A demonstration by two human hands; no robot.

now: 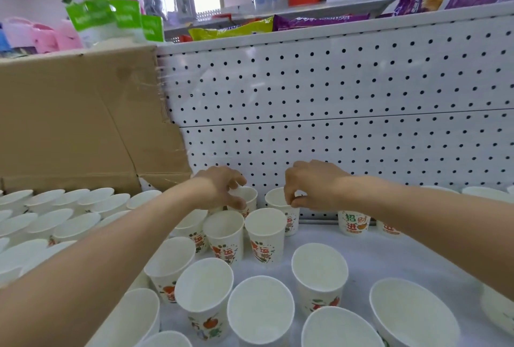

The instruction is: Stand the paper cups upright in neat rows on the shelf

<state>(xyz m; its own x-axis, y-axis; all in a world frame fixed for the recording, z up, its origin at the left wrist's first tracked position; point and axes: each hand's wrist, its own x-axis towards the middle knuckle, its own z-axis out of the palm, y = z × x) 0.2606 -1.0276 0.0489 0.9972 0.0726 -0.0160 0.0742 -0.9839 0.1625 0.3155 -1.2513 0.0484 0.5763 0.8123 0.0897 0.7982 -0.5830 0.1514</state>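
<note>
- Head view: nearest the camera, upright paper cups (204,288) are seen loosely scattered on the white shelf (389,252), rows not yet tidy.
- Further back, a cup (246,197) at the back row is gripped at its rim by the left hand (222,188) (fingers curled over it).
- Beside it, another cup (278,200) is pinched at the rim by the right hand (311,188).
- Placement against the pegboard (333,96) is judged under way; careful alignment is called for next.
</note>
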